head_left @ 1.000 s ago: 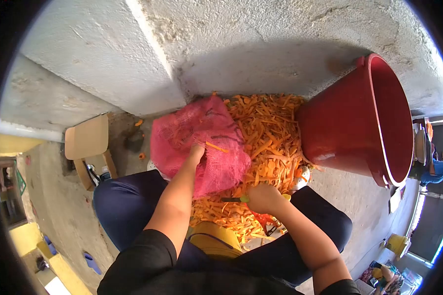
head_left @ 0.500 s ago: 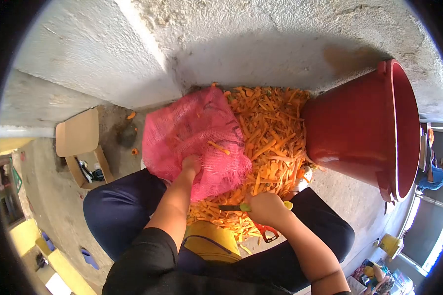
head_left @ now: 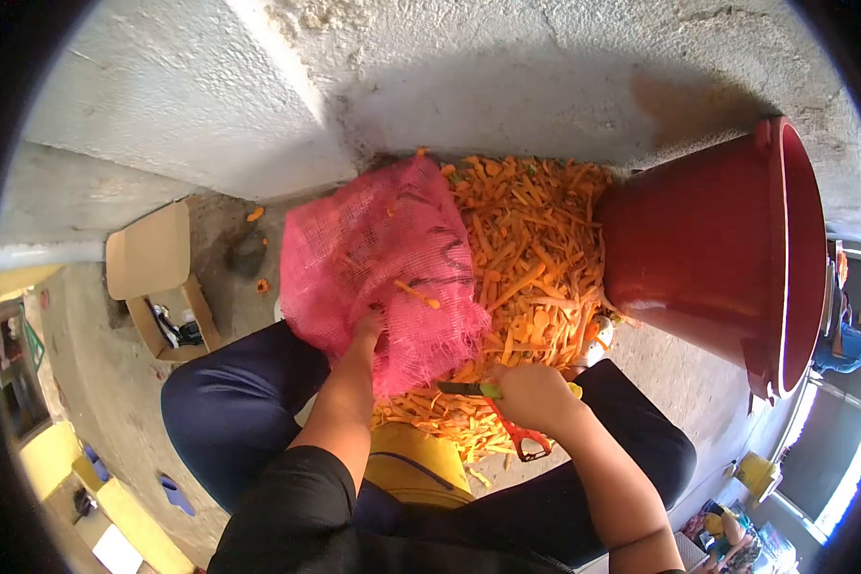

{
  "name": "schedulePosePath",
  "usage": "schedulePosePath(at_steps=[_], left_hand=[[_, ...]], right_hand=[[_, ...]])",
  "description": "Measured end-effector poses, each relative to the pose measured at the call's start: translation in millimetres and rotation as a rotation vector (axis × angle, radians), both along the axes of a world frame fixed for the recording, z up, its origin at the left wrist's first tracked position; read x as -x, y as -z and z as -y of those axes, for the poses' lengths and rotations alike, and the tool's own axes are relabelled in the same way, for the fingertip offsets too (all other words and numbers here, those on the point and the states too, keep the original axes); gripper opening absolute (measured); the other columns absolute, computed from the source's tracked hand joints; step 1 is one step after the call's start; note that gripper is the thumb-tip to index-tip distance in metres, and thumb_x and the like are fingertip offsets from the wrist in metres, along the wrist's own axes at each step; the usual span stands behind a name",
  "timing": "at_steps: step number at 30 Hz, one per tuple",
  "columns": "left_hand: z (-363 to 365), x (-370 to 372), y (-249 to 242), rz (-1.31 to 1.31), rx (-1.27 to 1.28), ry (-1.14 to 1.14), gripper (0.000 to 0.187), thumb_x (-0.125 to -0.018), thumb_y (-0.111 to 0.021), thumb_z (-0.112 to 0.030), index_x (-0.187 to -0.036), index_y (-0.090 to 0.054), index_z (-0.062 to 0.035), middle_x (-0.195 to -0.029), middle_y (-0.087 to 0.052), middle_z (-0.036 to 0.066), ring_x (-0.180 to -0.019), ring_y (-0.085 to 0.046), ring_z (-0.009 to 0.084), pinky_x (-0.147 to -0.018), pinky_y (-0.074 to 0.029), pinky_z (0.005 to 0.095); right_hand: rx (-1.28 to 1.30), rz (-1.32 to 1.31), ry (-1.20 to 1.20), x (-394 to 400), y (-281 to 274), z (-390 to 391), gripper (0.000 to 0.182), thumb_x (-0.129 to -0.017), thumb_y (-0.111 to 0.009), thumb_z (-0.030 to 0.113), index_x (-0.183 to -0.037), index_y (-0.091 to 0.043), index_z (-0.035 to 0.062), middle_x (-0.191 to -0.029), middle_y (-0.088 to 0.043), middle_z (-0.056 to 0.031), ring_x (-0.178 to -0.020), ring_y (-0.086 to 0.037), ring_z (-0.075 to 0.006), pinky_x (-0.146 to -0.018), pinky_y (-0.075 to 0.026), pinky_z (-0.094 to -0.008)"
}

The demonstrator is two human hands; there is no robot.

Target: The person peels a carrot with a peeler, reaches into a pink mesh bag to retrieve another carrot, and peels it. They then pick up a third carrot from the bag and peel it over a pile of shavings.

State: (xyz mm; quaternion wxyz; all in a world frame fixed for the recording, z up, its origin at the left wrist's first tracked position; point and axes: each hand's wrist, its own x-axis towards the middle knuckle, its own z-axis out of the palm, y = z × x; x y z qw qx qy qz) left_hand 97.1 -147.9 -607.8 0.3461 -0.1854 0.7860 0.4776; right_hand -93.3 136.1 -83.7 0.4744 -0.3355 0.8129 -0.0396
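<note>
My left hand (head_left: 368, 327) reaches into the folds of a pink mesh sack (head_left: 383, 249), its fingers hidden by the netting. My right hand (head_left: 538, 396) is closed round the green handle of a knife (head_left: 465, 388), whose dark blade points left toward the sack's frayed edge. An orange-red peeler (head_left: 529, 443) shows just below the right hand, its loop hanging over the floor. Orange peelings (head_left: 526, 258) are heaped beside and beneath the sack. One long peeling (head_left: 417, 293) lies on top of the mesh. Between my legs stands a yellow bucket (head_left: 413, 459).
A large dark red tub (head_left: 703, 249) lies tilted on its side at the right, against the peelings. The rough wall (head_left: 507, 77) rises behind. On the left floor sit an open cardboard box (head_left: 170, 320) and a blue slipper (head_left: 176, 496). Another person (head_left: 737, 531) appears at lower right.
My right hand, with the knife and peeler, has shifted slightly right. My left hand stays at the sack, slightly deeper in its folds. The whole view has moved a little.
</note>
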Motion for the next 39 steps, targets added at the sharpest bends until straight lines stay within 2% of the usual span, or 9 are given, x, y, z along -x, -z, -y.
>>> schedulePosePath(at_steps=[1, 3, 5, 9, 13, 17, 23, 32, 39], left_hand=[[20, -28, 55, -0.177, -0.440, -0.300, 0.040, -0.083, -0.026, -0.023, -0.118, -0.041, -0.0078, -0.120, -0.045, 0.006, -0.112, -0.038, 0.0209, -0.094, -0.031, 0.0341], [34, -35, 52, 0.040, -0.532, -0.424, 0.040, -0.084, -0.025, -0.023, -0.116, -0.042, -0.0077, -0.117, -0.046, 0.008, -0.109, -0.041, 0.0229, -0.091, -0.035, 0.0373], [34, -38, 51, 0.084, -0.331, -0.333, 0.039, -0.084, -0.025, -0.023, -0.116, -0.042, -0.0078, -0.117, -0.047, 0.008, -0.108, -0.042, 0.0226, -0.090, -0.035, 0.0372], [12, 8, -39, 0.143, 0.051, -0.085, 0.038, -0.084, -0.026, -0.023, -0.115, -0.043, -0.0080, -0.116, -0.047, 0.008, -0.107, -0.043, 0.0222, -0.089, -0.036, 0.0371], [22, 66, -125, 0.205, 0.200, -0.015, 0.037, -0.084, -0.028, -0.023, -0.114, -0.044, -0.0082, -0.115, -0.048, 0.007, -0.106, -0.044, 0.0218, -0.088, -0.037, 0.0369], [49, 94, -164, 0.249, 0.221, -0.029, 0.036, -0.084, -0.029, -0.023, -0.113, -0.045, -0.0084, -0.114, -0.049, 0.007, -0.105, -0.045, 0.0214, -0.087, -0.038, 0.0368], [24, 88, -153, 0.232, 0.206, 0.072, 0.035, -0.084, -0.031, -0.023, -0.112, -0.046, -0.0086, -0.112, -0.050, 0.007, -0.103, -0.046, 0.0207, -0.085, -0.040, 0.0365], [20, 171, -155, 0.059, 0.408, -0.006, 0.032, -0.084, -0.034, -0.022, -0.111, -0.047, -0.0090, -0.110, -0.052, 0.007, -0.100, -0.049, 0.0197, -0.082, -0.042, 0.0362], [19, 185, -152, 0.080, 0.452, 0.027, 0.031, -0.085, -0.036, -0.022, -0.110, -0.049, -0.0093, -0.108, -0.053, 0.007, -0.098, -0.051, 0.0190, -0.080, -0.043, 0.0359]], right_hand=[[-0.004, -0.012, 0.002, 2, 0, 0, 0.025, -0.076, -0.050, 0.026, -0.086, -0.051, 0.0034, -0.068, -0.057, -0.0166, -0.069, -0.057, -0.0331, -0.061, -0.044, -0.0438], [-0.014, -0.035, 0.006, 7, -5, 2, 0.023, -0.076, -0.050, 0.025, -0.084, -0.051, 0.0035, -0.070, -0.057, -0.0170, -0.071, -0.056, -0.0330, -0.062, -0.043, -0.0434], [-0.013, -0.011, 0.024, 11, -11, 4, 0.022, -0.075, -0.050, 0.024, -0.083, -0.051, 0.0035, -0.071, -0.056, -0.0175, -0.072, -0.056, -0.0332, -0.063, -0.043, -0.0432], [-0.010, -0.011, 0.047, 12, -8, 2, 0.022, -0.074, -0.051, 0.023, -0.083, -0.050, 0.0032, -0.070, -0.056, -0.0179, -0.071, -0.055, -0.0343, -0.063, -0.042, -0.0437], [0.014, -0.024, 0.086, 16, -15, 7, 0.021, -0.073, -0.052, 0.022, -0.082, -0.050, 0.0028, -0.068, -0.056, -0.0182, -0.069, -0.055, -0.0350, -0.062, -0.042, -0.0441], [0.039, -0.038, 0.103, 18, -15, 8, 0.020, -0.074, -0.052, 0.021, -0.082, -0.050, 0.0027, -0.067, -0.056, -0.0181, -0.069, -0.055, -0.0349, -0.062, -0.042, -0.0442], [0.021, -0.023, 0.090, 18, -11, 11, 0.021, -0.074, -0.052, 0.022, -0.083, -0.050, 0.0034, -0.069, -0.056, -0.0174, -0.070, -0.056, -0.0341, -0.063, -0.042, -0.0439], [0.007, -0.013, 0.059, 18, -15, 17, 0.021, -0.073, -0.053, 0.020, -0.085, -0.048, 0.0037, -0.066, -0.056, -0.0170, -0.067, -0.056, -0.0338, -0.061, -0.043, -0.0435], [0.013, 0.007, 0.057, 16, -12, 17, 0.019, -0.073, -0.052, 0.019, -0.084, -0.047, 0.0036, -0.065, -0.055, -0.0166, -0.065, -0.056, -0.0342, -0.059, -0.042, -0.0440]])
